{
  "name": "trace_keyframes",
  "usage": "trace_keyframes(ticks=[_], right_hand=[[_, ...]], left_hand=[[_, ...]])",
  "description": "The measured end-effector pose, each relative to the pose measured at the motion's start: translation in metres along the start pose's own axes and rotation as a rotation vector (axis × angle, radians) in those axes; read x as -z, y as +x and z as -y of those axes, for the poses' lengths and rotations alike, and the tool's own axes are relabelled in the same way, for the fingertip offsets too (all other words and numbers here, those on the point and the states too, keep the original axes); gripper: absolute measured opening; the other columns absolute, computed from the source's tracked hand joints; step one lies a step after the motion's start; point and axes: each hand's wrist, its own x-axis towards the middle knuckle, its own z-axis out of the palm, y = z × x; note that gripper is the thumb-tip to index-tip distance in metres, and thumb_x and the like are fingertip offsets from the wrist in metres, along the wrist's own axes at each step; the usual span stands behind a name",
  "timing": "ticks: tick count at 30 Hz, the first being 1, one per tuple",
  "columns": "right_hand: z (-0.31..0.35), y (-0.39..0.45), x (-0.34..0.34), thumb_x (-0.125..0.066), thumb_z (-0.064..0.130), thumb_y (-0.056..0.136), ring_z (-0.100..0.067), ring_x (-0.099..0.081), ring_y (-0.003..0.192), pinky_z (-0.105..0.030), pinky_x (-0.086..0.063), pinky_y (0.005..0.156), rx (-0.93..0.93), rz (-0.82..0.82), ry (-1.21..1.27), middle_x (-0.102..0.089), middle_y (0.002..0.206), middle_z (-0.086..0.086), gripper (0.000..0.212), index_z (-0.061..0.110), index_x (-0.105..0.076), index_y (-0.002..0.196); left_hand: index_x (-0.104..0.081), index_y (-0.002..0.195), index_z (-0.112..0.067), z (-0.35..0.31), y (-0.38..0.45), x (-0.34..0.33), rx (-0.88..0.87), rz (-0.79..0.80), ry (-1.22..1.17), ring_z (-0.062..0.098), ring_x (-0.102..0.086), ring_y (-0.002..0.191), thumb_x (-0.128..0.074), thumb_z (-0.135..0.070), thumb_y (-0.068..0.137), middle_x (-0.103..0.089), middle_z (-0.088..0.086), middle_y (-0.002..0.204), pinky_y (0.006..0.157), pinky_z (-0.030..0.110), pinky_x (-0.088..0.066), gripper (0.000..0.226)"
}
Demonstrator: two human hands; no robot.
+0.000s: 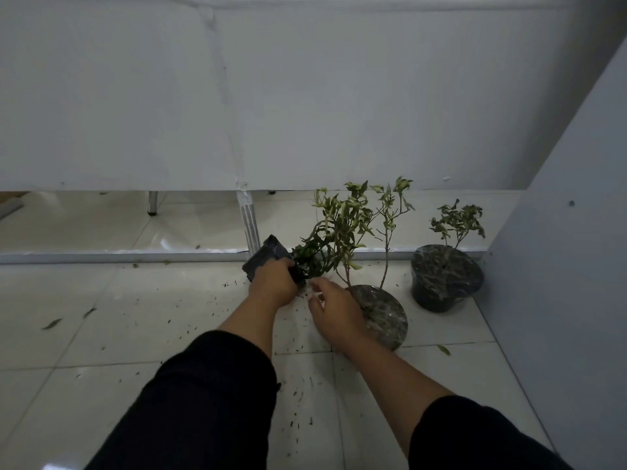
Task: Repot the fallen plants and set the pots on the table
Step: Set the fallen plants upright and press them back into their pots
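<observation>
From the head camera, the left hand [273, 281] is clamped around a dark plastic pot [263, 259] that is tipped on its side at floor level, with a leafy plant [315, 256] sticking out of its mouth toward the right. The right hand [334, 308] hovers just beside the base of that plant, fingers loosely spread and gripping nothing that I can make out; the spot where fingers, stem and soil meet is dark and cluttered, so a light touch on the roots may be there.

Two more pots stand upright on the tiled floor [101, 300]: a near pot [386, 317] just behind the right hand, holding thin tall stems, and a far pot [446, 278] by the right wall, holding a small shrub. Soil crumbs and stray leaves are scattered over the tiles. No bench top is in sight, only white panels [305, 96] ahead.

Risks from here: the soft pot could buckle under the left hand's squeeze and shed more soil. Pulling on the foliage instead of the stem base could snap shoots. The right forearm sits close to the near pot, so a careless sweep could knock it over. Loose soil underfoot could be slippery on standing.
</observation>
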Motion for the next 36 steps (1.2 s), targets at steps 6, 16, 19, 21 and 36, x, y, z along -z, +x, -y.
trace_keyframes(ticks=[6,16,19,21,36], right_hand=[[0.004,0.051,0.002,-0.042,0.023,0.095,-0.019,-0.046,0.116,-0.034,-0.039,0.094,-0.269,0.078,0.315,-0.043,0.140,-0.005,0.062,0.026,-0.018,0.152],[-0.014,0.074,-0.031,-0.042,0.036,0.098,-0.023,0.018,0.148,-0.045,-0.001,0.122,-0.264,-0.078,0.158,0.026,0.158,0.007,0.066,0.032,-0.005,0.152],[-0.018,0.070,-0.041,-0.045,0.038,0.097,-0.025,0.019,0.147,-0.044,-0.001,0.120,-0.202,-0.227,0.069,0.026,0.158,0.003,0.070,0.028,-0.004,0.153],[-0.021,0.068,-0.048,-0.047,0.037,0.096,-0.021,0.017,0.148,-0.041,-0.002,0.120,-0.160,-0.303,0.084,0.024,0.159,0.003,0.072,0.026,-0.005,0.153],[-0.020,0.058,-0.045,-0.051,0.031,0.092,-0.019,-0.048,0.123,-0.030,-0.043,0.102,-0.092,-0.394,0.047,-0.045,0.139,-0.001,0.047,0.019,-0.046,0.137]], left_hand=[[-0.046,0.137,-0.021,0.006,0.036,-0.015,-0.161,0.016,0.000,0.031,-0.047,0.126,-0.057,-0.012,0.085,-0.048,0.012,0.139,0.103,0.042,-0.043,0.055],[-0.024,0.148,-0.032,0.031,0.077,-0.061,-0.338,0.046,0.775,0.038,0.005,0.147,-0.055,-0.046,0.086,-0.019,0.005,0.159,0.112,0.069,0.001,0.071],[-0.035,0.144,-0.029,0.034,0.080,-0.058,-0.311,0.004,0.778,0.039,0.000,0.146,-0.053,-0.035,0.089,-0.025,0.008,0.156,0.114,0.064,-0.011,0.058],[-0.048,0.136,-0.027,0.037,0.081,-0.057,-0.257,-0.032,0.824,0.039,-0.003,0.146,-0.053,-0.034,0.089,-0.030,0.010,0.153,0.112,0.060,-0.017,0.048],[-0.069,0.105,-0.021,0.073,0.071,-0.035,-0.087,-0.142,0.822,0.033,-0.033,0.130,-0.051,-0.043,0.083,-0.058,0.008,0.130,0.109,0.054,-0.023,0.036]])
